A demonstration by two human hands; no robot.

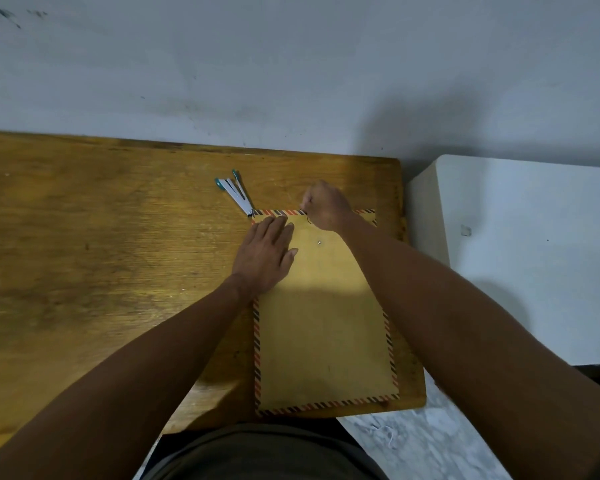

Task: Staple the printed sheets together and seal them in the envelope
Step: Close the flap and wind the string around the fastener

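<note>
The brown envelope (323, 327), edged in striped trim, lies flat on the wooden tabletop (101, 254), near its right end. The left hand (265, 256) presses on the envelope's upper left part, its grip spread with straight fingers. The right hand (324, 206) sits at the envelope's top edge, its grip curled and pinching a thin dark string (308, 220). A small metal eyelet (319, 242) shows just below that hand. The stapler (235, 194) lies open just beyond the envelope's top left corner.

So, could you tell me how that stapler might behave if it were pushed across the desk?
The stapler lies splayed open, so it would probably slide rather than roll. Its two arms might swing or close. It looks small, likely light.
</note>
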